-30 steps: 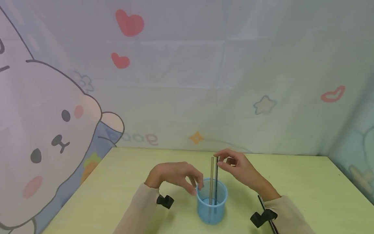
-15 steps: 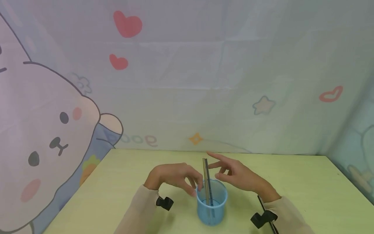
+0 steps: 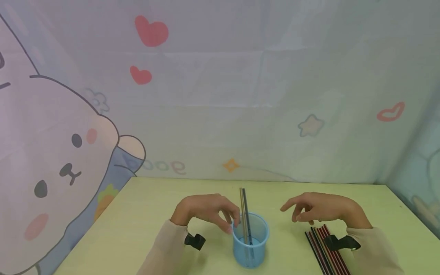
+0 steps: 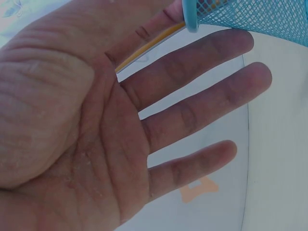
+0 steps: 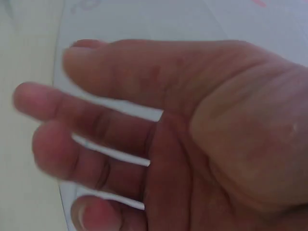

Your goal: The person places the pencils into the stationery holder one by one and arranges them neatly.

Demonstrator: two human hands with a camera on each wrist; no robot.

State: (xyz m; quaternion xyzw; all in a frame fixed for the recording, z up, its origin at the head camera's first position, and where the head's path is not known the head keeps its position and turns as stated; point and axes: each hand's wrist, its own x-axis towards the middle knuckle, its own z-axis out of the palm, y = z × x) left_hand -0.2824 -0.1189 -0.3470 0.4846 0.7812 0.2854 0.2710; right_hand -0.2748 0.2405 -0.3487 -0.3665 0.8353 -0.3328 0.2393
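Note:
A blue mesh pencil cup (image 3: 249, 252) stands upright on the table. My left hand (image 3: 209, 210) pinches its left rim between thumb and index finger. In the left wrist view, the other fingers of that hand extend straight below the cup's rim (image 4: 190, 17). Two pencils, one gold (image 3: 242, 206) and one dark (image 3: 245, 214), lean to the left inside the cup. To the right of the cup, my right hand (image 3: 323, 208) hovers with loosely bent fingers and nothing in them. Below its wrist, several dark and red pencils (image 3: 321, 248) lie side by side, partly hidden by the sleeve and wrist camera.
The pale yellow table (image 3: 154, 191) ends at a printed cloth backdrop (image 3: 220, 126) behind the cup. A second cloth wall (image 3: 424, 179) rises along the right side.
My right hand has let go of the dark pencil, which now leans left in the cup beside the gold one. That hand has moved right, revealing more pencils. The left hand has stayed put.

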